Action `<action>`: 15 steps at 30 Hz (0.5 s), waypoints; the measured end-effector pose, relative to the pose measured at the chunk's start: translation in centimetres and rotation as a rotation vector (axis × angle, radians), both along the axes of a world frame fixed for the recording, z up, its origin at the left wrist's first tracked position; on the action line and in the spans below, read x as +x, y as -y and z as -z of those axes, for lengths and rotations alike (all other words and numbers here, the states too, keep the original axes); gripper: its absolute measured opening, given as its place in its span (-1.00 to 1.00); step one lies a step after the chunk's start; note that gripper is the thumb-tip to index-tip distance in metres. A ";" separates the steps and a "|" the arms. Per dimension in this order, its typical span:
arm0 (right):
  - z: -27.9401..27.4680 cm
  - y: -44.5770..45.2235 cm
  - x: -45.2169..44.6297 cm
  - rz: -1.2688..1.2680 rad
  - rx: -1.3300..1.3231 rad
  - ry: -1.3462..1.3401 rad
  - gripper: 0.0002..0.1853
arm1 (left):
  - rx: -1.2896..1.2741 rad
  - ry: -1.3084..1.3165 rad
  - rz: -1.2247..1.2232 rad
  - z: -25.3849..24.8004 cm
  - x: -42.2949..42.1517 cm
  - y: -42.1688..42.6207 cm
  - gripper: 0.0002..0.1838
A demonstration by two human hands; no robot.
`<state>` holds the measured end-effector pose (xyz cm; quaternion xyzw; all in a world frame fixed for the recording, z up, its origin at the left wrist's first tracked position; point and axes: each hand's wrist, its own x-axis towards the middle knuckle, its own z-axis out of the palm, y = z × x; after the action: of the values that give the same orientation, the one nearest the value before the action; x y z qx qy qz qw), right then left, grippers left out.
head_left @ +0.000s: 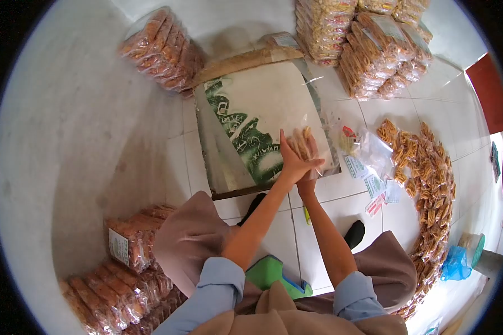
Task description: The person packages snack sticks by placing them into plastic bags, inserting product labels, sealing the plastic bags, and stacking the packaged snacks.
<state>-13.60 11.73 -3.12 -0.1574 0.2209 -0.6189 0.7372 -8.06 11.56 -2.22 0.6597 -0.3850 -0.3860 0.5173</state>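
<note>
A small clear plastic packet of brown snack sticks [300, 145] is held up in both hands over the right front part of a low board-topped surface [262, 95]. My left hand [294, 164] is closed around the packet's near left side, its thumb crossing toward the right. Behind that thumb, my right hand [307, 177] grips the packet from the right side, with part of it hidden. Green printed lettering and pictures run across the whitish board. Just to the right lie a clear plastic bag [374, 149] and several printed paper labels [374, 185].
Loose small snack packets [427, 184] form a long curved heap at the right. Larger bagged bundles [383, 50] are stacked at the back right, more bundles [165, 50] at the back left, others [114, 290] at the front left. A green object [276, 274] lies between my legs.
</note>
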 end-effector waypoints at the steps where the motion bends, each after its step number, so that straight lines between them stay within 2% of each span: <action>1: 0.4 0.0 -0.4 0.129 -0.296 -0.621 -0.43 | 0.000 -0.002 -0.007 2.1 0.4 0.0 0.13; 2: 0.2 0.1 -0.5 0.264 -0.592 -1.243 -0.42 | 0.005 -0.084 -0.069 1.5 0.6 -0.1 0.04; 3: 0.1 0.0 -0.6 0.267 -0.599 -1.243 -0.42 | 0.004 -0.166 -0.135 0.8 0.9 -0.1 -0.04; 4: 0.0 -0.2 -0.7 0.184 -0.521 -1.228 -0.41 | 0.001 -0.169 -0.139 0.6 1.4 0.2 -0.04; 6: 0.4 -0.4 -0.7 0.095 -0.443 -1.211 -0.41 | -0.136 -0.403 -0.270 1.3 2.3 0.9 -0.17; 7: 0.6 -0.4 -0.6 0.061 -0.464 -1.198 -0.38 | -0.135 -0.192 -0.182 1.6 2.8 1.1 -0.23; 9: 1.4 -0.2 -0.4 0.029 -0.487 -1.182 -0.36 | -0.159 -0.211 -0.106 2.1 2.9 1.4 -0.19; 11: 1.6 0.2 -0.3 0.056 -0.637 -1.344 -0.35 | -0.182 -0.231 -0.023 2.1 2.5 1.6 -0.14; 13: 1.2 0.9 0.2 0.076 -0.713 -1.413 -0.38 | -0.186 -0.290 0.045 1.8 1.9 1.3 0.00; 15: 0.1 1.8 0.6 0.089 -0.790 -1.482 -0.41 | -0.152 -0.316 0.126 1.3 1.9 0.9 0.01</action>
<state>-13.04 9.90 -3.18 -0.7607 0.4209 -0.4159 0.2670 -6.11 10.69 -3.49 0.5244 -0.3678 -0.4863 0.5943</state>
